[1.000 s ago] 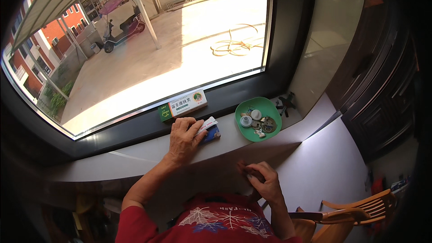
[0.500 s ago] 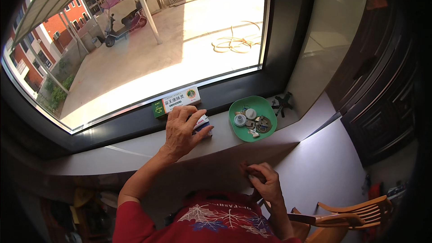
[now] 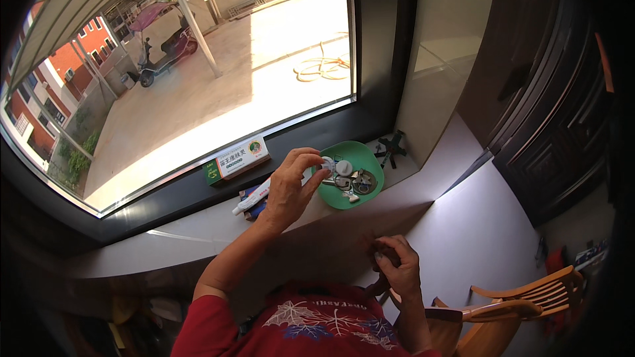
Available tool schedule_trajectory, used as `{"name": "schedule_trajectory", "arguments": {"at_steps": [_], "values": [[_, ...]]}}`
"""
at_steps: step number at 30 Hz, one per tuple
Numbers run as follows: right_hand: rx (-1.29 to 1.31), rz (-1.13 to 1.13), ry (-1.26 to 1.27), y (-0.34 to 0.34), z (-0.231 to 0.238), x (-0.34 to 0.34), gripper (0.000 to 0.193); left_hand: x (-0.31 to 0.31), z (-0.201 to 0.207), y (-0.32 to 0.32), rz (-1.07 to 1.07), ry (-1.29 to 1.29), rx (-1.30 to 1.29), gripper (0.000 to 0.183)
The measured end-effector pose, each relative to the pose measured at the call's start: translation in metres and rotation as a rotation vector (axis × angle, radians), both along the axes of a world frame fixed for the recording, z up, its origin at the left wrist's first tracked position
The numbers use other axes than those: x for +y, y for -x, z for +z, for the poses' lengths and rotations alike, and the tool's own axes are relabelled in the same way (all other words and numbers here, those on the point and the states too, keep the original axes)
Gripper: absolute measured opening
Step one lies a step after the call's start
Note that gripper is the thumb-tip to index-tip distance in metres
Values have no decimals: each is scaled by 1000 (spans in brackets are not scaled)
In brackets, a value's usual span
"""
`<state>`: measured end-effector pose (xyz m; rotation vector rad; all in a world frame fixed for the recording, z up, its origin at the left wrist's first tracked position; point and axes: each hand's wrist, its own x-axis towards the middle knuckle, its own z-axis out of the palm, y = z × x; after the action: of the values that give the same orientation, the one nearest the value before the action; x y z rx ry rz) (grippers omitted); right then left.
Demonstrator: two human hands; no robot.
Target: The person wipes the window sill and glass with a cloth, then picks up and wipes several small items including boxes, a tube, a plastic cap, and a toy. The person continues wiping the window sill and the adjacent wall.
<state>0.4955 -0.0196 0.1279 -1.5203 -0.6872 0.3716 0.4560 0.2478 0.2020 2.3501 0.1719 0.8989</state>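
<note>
My left hand (image 3: 291,185) reaches over the left rim of a green tray (image 3: 360,201) on the windowsill. Its thumb and fingertips close around a pale, round plastic cap (image 3: 327,164). A white cap (image 3: 343,168), keys and small metal pieces (image 3: 362,182) lie in the tray. Behind my left wrist, a white tube (image 3: 246,205) rests across a dark blue box (image 3: 253,212), both partly hidden by the hand. My right hand (image 3: 399,264) is held low in front of my body with curled fingers; what they hold, if anything, is too dark to make out.
A white and green carton (image 3: 241,157) lies against the window frame. A dark cross-shaped object (image 3: 391,149) sits right of the tray, by the wall. A wooden chair (image 3: 522,304) stands at lower right, beside a dark carved door (image 3: 552,152).
My left hand has moved right, from the tube and blue box to the tray, where it has taken hold of the pale cap. The view has shifted; my right hand stays low and curled.
</note>
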Motion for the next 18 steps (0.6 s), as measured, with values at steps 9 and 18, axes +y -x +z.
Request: {"name": "schedule_trajectory", "arguments": {"at_steps": [9,18], "values": [[-282,-63,-266,-17,50,70,34,-58,-20,27,-360,1020,-49,21],[285,49,-489,-6,45,66,31,-84,-29,43,-356,1016,-119,28]]}}
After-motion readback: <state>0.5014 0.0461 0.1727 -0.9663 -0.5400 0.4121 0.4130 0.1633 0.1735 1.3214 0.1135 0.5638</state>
